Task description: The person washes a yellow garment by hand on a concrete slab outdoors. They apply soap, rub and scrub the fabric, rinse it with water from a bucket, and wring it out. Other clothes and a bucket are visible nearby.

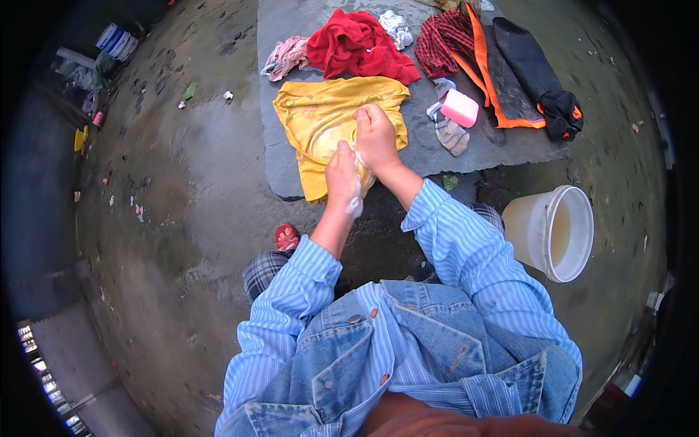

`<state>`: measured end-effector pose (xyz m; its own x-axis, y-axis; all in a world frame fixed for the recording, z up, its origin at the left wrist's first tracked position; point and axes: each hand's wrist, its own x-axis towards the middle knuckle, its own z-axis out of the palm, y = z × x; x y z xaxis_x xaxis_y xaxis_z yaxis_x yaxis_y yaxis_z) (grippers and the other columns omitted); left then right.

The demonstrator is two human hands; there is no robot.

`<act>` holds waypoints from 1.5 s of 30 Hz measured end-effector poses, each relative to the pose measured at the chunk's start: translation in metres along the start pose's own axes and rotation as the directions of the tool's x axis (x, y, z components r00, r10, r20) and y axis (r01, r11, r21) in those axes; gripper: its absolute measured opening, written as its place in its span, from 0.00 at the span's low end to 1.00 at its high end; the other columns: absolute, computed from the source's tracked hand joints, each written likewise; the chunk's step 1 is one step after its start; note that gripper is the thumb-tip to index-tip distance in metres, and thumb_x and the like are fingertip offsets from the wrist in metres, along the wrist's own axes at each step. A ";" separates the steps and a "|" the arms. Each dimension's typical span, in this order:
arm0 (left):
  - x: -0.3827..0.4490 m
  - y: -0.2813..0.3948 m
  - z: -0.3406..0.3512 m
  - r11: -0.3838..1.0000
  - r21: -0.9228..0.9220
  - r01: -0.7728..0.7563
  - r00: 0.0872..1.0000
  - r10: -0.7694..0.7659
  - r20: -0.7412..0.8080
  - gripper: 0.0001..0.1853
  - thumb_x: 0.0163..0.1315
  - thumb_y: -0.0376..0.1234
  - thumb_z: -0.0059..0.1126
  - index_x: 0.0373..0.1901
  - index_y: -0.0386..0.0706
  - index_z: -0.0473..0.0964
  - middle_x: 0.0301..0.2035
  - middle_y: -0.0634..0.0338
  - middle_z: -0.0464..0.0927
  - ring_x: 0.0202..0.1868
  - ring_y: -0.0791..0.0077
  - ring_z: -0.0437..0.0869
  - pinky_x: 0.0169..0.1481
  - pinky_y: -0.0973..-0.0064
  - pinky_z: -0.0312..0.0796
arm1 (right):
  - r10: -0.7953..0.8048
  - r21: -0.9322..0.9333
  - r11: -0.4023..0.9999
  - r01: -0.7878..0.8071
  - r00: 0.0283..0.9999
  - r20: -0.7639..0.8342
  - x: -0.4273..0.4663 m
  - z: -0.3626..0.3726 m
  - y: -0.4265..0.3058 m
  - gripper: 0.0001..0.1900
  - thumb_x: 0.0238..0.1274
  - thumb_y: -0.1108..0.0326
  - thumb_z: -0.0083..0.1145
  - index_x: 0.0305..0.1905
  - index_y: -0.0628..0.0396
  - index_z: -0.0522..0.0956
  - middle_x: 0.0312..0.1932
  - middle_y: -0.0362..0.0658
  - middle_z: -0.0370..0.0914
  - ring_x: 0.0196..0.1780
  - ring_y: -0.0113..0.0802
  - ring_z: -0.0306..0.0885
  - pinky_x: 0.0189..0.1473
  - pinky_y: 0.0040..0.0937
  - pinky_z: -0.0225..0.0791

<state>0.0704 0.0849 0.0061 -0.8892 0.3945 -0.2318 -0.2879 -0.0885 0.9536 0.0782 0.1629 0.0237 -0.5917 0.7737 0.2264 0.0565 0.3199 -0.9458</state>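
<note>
A wet yellow garment (311, 117) is spread over the near left part of a grey stone slab (508, 150), one corner hanging past the front edge. My left hand (344, 177) and my right hand (377, 136) are close together at its right side, both gripping bunched yellow cloth between them. White suds cling to my left wrist and around the right palm. To the right of the garment, a pink bar of soap (460, 108) rests partly on a checked cloth piece (451, 135). The fingers' undersides are hidden.
Behind the yellow garment lie a red garment (357, 46), a pink cloth (286, 56) and a white cloth (396, 30). Farther right are a red-black checked cloth (441, 43), an orange strap (494, 104) and a black garment (527, 60). A white bucket (527, 226) holding cloudy liquid stands right of my knees.
</note>
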 end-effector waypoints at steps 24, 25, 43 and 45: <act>0.036 0.017 -0.031 0.997 0.025 -0.067 0.998 0.066 0.020 0.22 0.71 0.44 0.36 0.24 0.38 0.70 0.22 0.62 0.70 0.25 0.79 0.65 0.30 0.77 0.61 | -0.079 0.096 0.994 0.060 0.976 0.205 -0.048 0.003 -0.030 0.10 0.64 0.64 0.48 0.35 0.60 0.72 0.29 0.54 0.74 0.32 0.46 0.74 0.37 0.38 0.67; 0.031 0.016 -0.026 0.992 0.122 -0.030 0.999 0.027 0.026 0.22 0.71 0.44 0.36 0.25 0.37 0.70 0.22 0.62 0.71 0.25 0.78 0.65 0.30 0.77 0.61 | -0.108 0.056 0.994 0.098 0.973 0.206 -0.049 0.005 -0.027 0.10 0.64 0.64 0.47 0.35 0.60 0.72 0.29 0.54 0.74 0.33 0.45 0.74 0.37 0.37 0.67; 0.039 0.022 -0.029 0.979 -0.174 -0.107 0.992 0.116 0.041 0.23 0.71 0.46 0.35 0.20 0.44 0.64 0.16 0.69 0.63 0.19 0.79 0.60 0.21 0.74 0.57 | -0.110 0.072 0.993 0.098 0.978 0.175 -0.049 -0.001 -0.035 0.10 0.63 0.64 0.50 0.34 0.60 0.72 0.27 0.49 0.73 0.30 0.39 0.72 0.33 0.33 0.65; 0.028 0.010 -0.017 0.990 0.102 -0.102 0.995 0.103 -0.005 0.23 0.71 0.46 0.35 0.21 0.42 0.66 0.17 0.66 0.66 0.19 0.77 0.62 0.22 0.73 0.58 | -0.153 0.070 0.987 0.144 0.978 0.141 -0.035 0.002 -0.017 0.10 0.63 0.63 0.50 0.32 0.60 0.71 0.24 0.49 0.72 0.27 0.40 0.72 0.32 0.34 0.65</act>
<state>0.0364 0.0794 0.0057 -0.9159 0.3787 -0.1330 -0.1578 -0.0349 0.9869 0.0965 0.1294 0.0311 -0.7012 0.6303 0.3332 -0.0861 0.3891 -0.9172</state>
